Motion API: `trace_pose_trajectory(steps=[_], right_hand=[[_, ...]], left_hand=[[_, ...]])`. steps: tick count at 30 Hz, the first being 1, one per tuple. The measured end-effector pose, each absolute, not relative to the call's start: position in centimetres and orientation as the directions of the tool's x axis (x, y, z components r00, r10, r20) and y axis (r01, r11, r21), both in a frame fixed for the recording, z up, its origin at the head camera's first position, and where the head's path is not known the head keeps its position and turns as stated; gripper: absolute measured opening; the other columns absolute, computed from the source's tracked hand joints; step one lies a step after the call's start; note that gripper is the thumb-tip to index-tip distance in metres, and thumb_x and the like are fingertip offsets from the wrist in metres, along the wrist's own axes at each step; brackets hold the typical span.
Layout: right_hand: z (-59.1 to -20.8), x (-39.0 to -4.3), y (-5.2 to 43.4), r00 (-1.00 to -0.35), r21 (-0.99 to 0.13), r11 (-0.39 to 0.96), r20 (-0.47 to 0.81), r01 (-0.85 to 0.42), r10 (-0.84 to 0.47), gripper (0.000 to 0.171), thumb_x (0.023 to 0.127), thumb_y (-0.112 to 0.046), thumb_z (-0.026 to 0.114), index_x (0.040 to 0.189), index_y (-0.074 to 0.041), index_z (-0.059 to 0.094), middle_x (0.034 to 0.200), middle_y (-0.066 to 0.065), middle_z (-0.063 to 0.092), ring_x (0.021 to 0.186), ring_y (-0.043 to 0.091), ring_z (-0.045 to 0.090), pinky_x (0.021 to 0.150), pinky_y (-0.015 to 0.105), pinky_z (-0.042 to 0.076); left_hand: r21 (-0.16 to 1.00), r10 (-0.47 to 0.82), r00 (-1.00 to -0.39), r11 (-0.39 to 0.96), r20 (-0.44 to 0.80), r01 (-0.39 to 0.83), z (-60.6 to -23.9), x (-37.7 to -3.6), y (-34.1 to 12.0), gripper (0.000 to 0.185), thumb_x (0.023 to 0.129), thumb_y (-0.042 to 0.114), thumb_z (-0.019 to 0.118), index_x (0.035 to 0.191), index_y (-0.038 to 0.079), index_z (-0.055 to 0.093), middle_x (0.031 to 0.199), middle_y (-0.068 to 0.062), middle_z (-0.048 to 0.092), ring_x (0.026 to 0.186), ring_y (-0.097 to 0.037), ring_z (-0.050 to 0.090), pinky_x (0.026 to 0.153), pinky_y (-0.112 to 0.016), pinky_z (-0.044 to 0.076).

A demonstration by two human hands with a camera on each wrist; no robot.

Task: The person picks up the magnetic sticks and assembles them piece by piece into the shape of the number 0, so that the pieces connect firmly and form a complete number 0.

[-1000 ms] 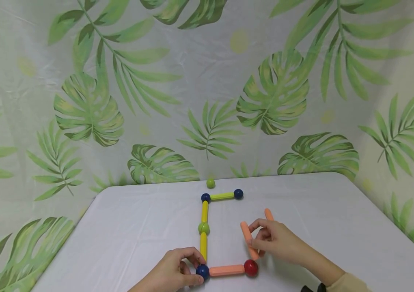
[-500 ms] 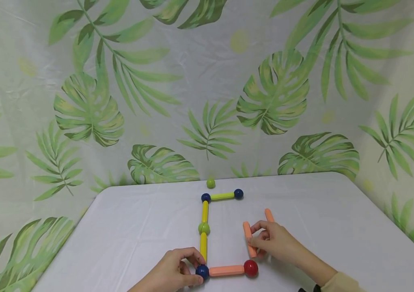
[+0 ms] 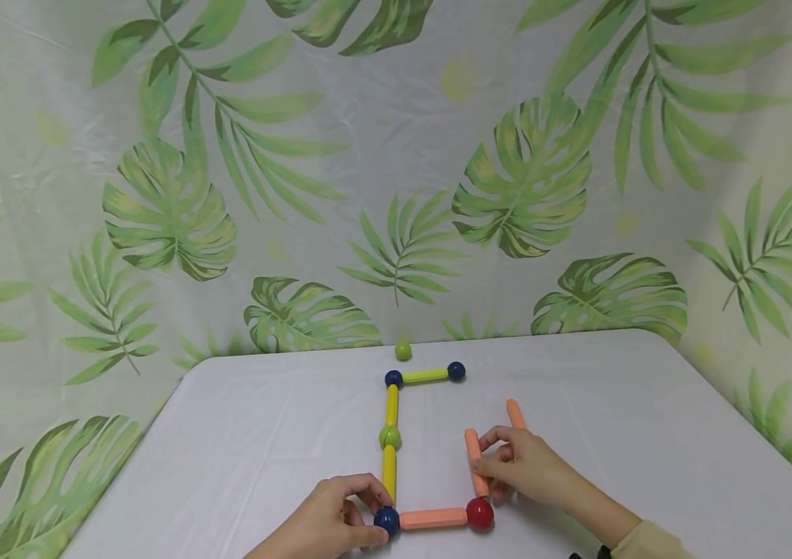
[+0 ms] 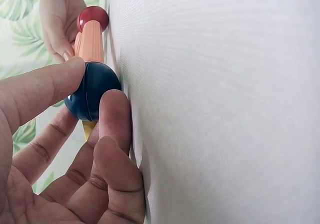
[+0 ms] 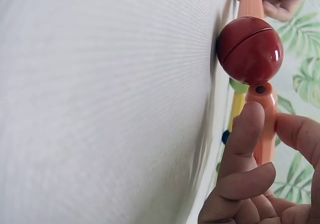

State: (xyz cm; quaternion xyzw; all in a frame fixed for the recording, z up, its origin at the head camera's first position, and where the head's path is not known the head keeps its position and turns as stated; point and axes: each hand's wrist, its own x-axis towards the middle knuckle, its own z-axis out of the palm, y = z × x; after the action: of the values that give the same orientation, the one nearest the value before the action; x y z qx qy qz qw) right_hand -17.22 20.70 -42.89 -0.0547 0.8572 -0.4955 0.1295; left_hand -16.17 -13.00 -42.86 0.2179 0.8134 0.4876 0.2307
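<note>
My left hand [image 3: 340, 512] grips a dark blue ball [image 4: 90, 96] at the near left corner of a figure of rods and balls lying on the table. From that ball an orange rod [image 3: 434, 518] runs right to a red ball [image 3: 480, 514], and a yellow rod [image 3: 389, 473] runs away from me. Between thumb and fingers my right hand [image 3: 525, 462] pinches a second orange rod [image 3: 474, 454]. Its near end, with a dark round spot, is right at the red ball in the right wrist view.
Further along are a green ball [image 3: 390, 436], another yellow rod [image 3: 392, 405], a blue ball [image 3: 394, 379], a yellow-green rod [image 3: 425, 376] and one more blue ball [image 3: 456, 371]. A loose green ball [image 3: 403, 352] lies near the far edge. Another orange rod [image 3: 516, 413] lies beyond my right hand.
My right hand has straightened its orange rod and brought the near end down to the red ball. The left hand stays on the blue ball.
</note>
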Motion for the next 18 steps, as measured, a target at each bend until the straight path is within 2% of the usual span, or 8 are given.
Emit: trace_pose_trajectory(steps=[7,18], right_hand=[[-42.97,-17.21,20.55,-0.959,-0.858,0.511,-0.184,0.050,-0.215,0.035,0.097,-0.028,0.080,0.119,-0.006,0.064,0.070,0.000,0.069,0.062,0.015,0.069,0.055,0.026,0.041],[-42.93,-17.29,20.32,-0.951,-0.855,0.516,-0.199,0.050,-0.237,0.033,0.098,-0.028,0.079,0.118,-0.005,0.065,0.067,0.000,0.068,0.059,0.013,0.064,0.055,0.024,0.038]], left_hand=[[0.891,0.573,-0.801,0.439,-0.176,0.118,-43.00,-16.24,-13.01,0.025,0.090,0.011,0.087,0.110,0.017,0.073,0.101,-0.002,0.068,0.067,-0.011,0.058,0.061,-0.018,0.047],[0.890,0.579,-0.800,0.434,-0.159,0.138,-43.20,-16.34,-13.10,0.025,0.090,0.010,0.086,0.109,0.018,0.074,0.101,-0.001,0.068,0.065,-0.009,0.058,0.059,-0.018,0.046]])
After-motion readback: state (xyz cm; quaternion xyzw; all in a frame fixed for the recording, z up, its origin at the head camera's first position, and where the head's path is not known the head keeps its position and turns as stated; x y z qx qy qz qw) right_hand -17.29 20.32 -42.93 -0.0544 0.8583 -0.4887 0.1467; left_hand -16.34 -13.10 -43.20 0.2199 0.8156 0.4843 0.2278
